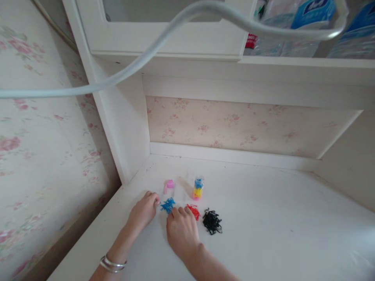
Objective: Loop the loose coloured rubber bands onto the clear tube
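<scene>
My left hand (144, 212) rests on the white tabletop just left of a small pile of blue rubber bands (168, 205). Its fingers are curled together, and anything between them is too small to make out. Between the blue pile and a pile of red rubber bands (193, 211) is my right hand (183, 234), its fingers bent down and closed; the fingertips are hidden, and the hand partly covers the red pile. To its right lies a pile of black rubber bands (212, 221). Behind the piles stands a clear little bottle (198, 187) with blue, yellow and pink layers inside. A pink cap (170, 184) lies left of it.
A white desk (263, 218) carries everything, with a raised back ledge (234, 156) and a side panel (129, 128). Overhead, a pale cable (152, 50) crosses in front of a white cabinet (170, 37). Plastic-wrapped packs (313, 19) sit on the upper right shelf.
</scene>
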`<state>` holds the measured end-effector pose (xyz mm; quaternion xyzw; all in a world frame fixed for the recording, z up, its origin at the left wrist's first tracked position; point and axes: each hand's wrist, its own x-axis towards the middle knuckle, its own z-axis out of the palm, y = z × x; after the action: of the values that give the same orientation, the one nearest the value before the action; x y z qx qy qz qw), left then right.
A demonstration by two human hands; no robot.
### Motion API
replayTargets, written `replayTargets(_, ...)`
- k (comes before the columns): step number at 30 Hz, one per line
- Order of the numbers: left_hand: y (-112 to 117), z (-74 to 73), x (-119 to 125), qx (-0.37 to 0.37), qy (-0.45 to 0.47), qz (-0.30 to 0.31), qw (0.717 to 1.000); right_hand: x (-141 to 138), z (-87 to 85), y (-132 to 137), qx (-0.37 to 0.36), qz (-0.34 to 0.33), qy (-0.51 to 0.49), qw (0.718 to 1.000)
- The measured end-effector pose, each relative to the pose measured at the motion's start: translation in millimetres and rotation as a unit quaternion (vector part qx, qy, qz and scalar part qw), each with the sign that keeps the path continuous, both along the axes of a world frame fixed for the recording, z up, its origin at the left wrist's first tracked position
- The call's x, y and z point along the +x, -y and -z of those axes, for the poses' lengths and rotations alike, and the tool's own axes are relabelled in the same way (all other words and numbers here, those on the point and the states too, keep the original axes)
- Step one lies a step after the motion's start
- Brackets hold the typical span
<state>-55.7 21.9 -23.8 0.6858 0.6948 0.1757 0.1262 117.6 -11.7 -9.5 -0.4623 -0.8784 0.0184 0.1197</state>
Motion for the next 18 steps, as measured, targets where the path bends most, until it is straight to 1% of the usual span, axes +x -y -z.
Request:
replayTargets(3, -2.7, -1.9, 1.8, 0.015, 0.002, -0.022, 1.000, 9.6, -0.7, 3.5, -0.002, -0.010, 0.000, 1.000)
replayTargets(6, -3.1, -6.6, 4.3, 0.030, 0.011, -0.031, 0.999, 23.5, -3.3, 6.4, -0.014, -0.012, -0.009, 1.000)
replayTargets(12, 0.8, -12.3, 10.3, 0.063, 0.032, -0.039, 0.997, 55.3, -14.0, 5.5, -0.034, 0.006, -0.058, 0.998)
replayTargets(15, 1.9, -11.7, 12.6, 0.076, 0.037, -0.030, 0.996, 66.6, -18.9, 3.1, -0.043, 0.006, -0.070, 0.997)
replayTargets(18, 3.0, -12.0, 14.9, 0.079, 0.036, -0.015, 0.996, 72.7, -22.1, 1.2, -0.052, 0.019, -0.079, 0.995)
